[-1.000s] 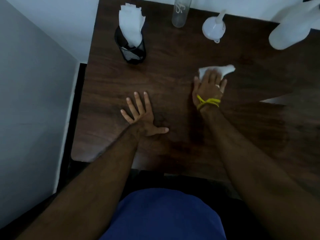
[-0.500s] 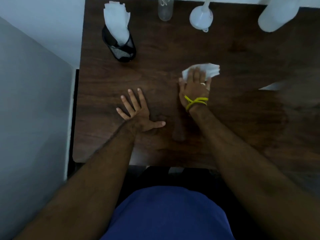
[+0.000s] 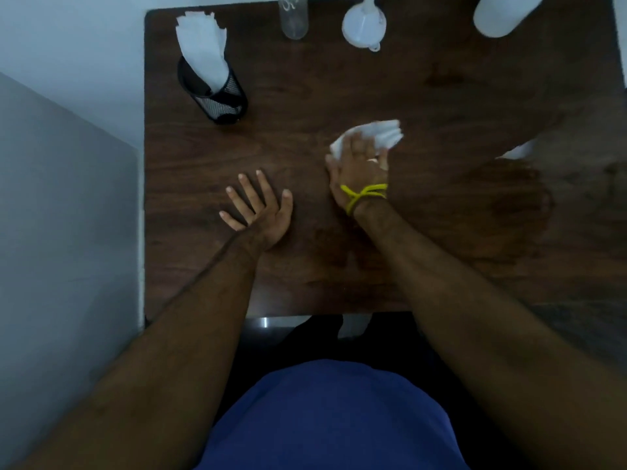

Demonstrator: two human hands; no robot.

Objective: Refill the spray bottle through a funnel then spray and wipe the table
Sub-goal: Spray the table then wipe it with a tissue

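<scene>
My right hand (image 3: 359, 164), with a yellow band at the wrist, presses a crumpled white tissue (image 3: 376, 135) flat onto the dark wooden table (image 3: 441, 96) near its middle. My left hand (image 3: 261, 206) lies palm down on the table with fingers spread and holds nothing. At the far edge a clear spray bottle (image 3: 293, 16) stands, cut off by the frame. A white funnel (image 3: 364, 25) lies to its right.
A black mesh holder (image 3: 213, 93) stuffed with white tissues (image 3: 202, 42) stands at the far left corner. A large white bottle (image 3: 502, 11) is at the far right. A grey wall runs along the left side. A bright reflection shows at the right.
The view shifted so the table objects sit higher in frame. My right hand with the tissue moved slightly left and toward me. The thumb of my left hand drew in closer to the fingers.
</scene>
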